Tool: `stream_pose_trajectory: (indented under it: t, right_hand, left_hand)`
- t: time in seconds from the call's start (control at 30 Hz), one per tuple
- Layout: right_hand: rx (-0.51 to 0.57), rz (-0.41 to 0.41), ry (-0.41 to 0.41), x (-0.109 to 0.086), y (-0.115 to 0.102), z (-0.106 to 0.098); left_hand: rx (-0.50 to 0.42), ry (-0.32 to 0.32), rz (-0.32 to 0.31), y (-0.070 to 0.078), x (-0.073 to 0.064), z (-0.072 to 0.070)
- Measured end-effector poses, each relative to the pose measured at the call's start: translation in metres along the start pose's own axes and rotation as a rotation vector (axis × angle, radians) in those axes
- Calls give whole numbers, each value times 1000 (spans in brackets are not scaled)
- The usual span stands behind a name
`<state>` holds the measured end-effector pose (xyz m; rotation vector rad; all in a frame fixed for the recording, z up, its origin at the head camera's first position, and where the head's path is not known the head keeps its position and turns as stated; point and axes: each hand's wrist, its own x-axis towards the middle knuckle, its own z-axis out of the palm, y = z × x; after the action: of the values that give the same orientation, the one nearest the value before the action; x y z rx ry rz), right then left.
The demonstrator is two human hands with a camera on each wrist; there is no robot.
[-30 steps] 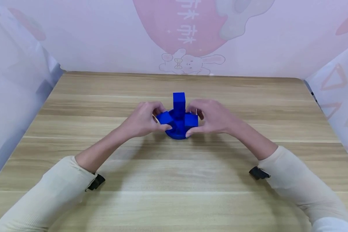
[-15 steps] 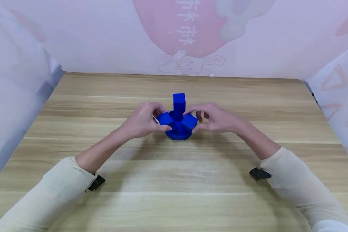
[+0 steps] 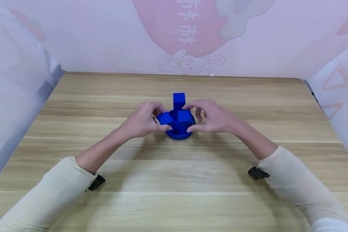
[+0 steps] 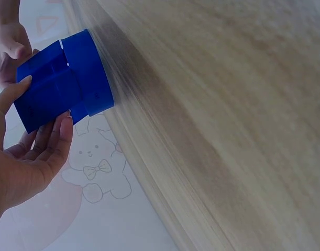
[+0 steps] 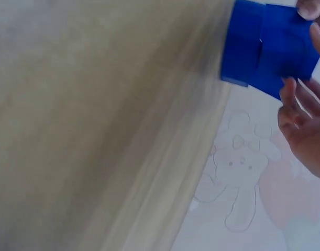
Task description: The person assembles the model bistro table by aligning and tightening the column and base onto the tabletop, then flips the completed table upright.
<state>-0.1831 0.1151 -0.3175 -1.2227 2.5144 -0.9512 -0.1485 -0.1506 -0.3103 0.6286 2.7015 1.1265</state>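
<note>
A blue round base (image 3: 178, 136) sits on the table, with a tall blue square block (image 3: 179, 98) standing at its back. Two more blue blocks lean or stand over its left and right sides. My left hand (image 3: 142, 120) grips the left block (image 3: 164, 117), which tilts outward, with thumb and fingers on opposite sides. The right block (image 3: 184, 116) is between the thumb and index finger of my right hand (image 3: 214, 117), whose other fingers are curled behind. In the left wrist view, the blue base (image 4: 91, 73) is seen side-on. How the blocks sit inside it is hidden.
The wood-grain table (image 3: 174, 180) reaches back to a pale wall (image 3: 104, 42) printed with a rabbit. Pale sheets hang at the left and right. A black strap piece (image 3: 96, 182) shows under the left sleeve, another (image 3: 258, 173) under the right.
My right hand has turned the right block, then brought it left toward the middle of the base, straightened. The left hand, left block and back block stay in place.
</note>
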Motion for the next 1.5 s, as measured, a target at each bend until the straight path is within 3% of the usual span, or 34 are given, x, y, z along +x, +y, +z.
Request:
stream_pose_trajectory:
  t: [0.17, 0.3, 0.57, 0.73, 0.9, 1.17, 1.3, 1.5]
  right_hand:
    - [137, -54, -98, 1, 8, -4]
    - [177, -45, -110, 4, 12, -4]
    - [166, 24, -8, 5, 13, -3]
    - [32, 32, 73, 6, 12, 4]
    - [-94, 100, 129, 1, 6, 8]
    - [48, 22, 60, -8, 14, -5]
    - [95, -5, 84, -9, 18, -5]
    - [50, 47, 139, -8, 17, 0]
  left_hand:
    - [-1, -9, -18, 0, 0, 0]
    - [5, -8, -19, 1, 0, 0]
    - [13, -1, -3, 1, 0, 0]
    - [14, -1, 2, 1, 0, 0]
    - [11, -3, 0, 1, 0, 0]
    - [8, -10, -22, 1, 0, -1]
    - [7, -5, -19, 1, 0, 0]
    - [14, 4, -10, 1, 0, 1]
